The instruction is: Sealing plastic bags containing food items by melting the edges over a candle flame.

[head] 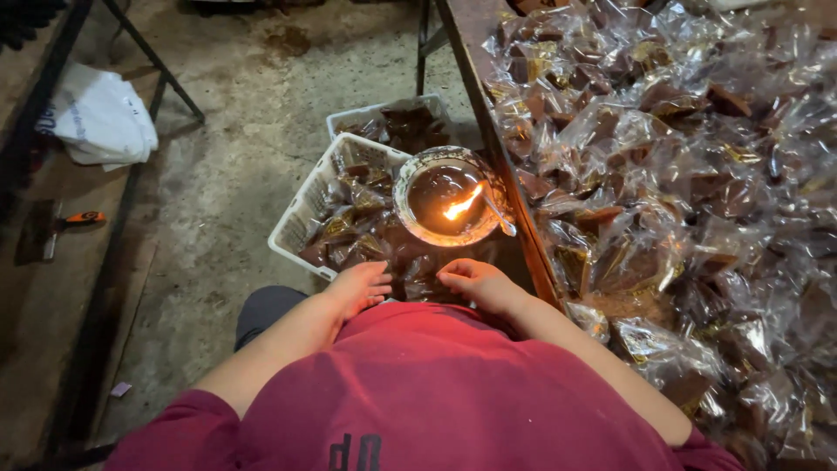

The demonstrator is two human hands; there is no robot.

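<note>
Below the bowl (446, 197) with its small flame, I log both hands at one clear packet (418, 283): left hand (359, 288) fingers loosely curled, right hand (475, 281) pinching its edge, close enough for heat; white basket (301, 218) under, packet heap (689, 192) right

View: one camera, head-worn, looking steeply down over the wearer's own red-shirted chest, close above the left hand (359, 288) and right hand (478, 283). Field: white basket (296, 228) and lit bowl (446, 196) just beyond the hands, table (475, 61) of clear packets right of the right hand, concrete floor (235, 148) left of the left hand. No second view, so no shared area.
</note>
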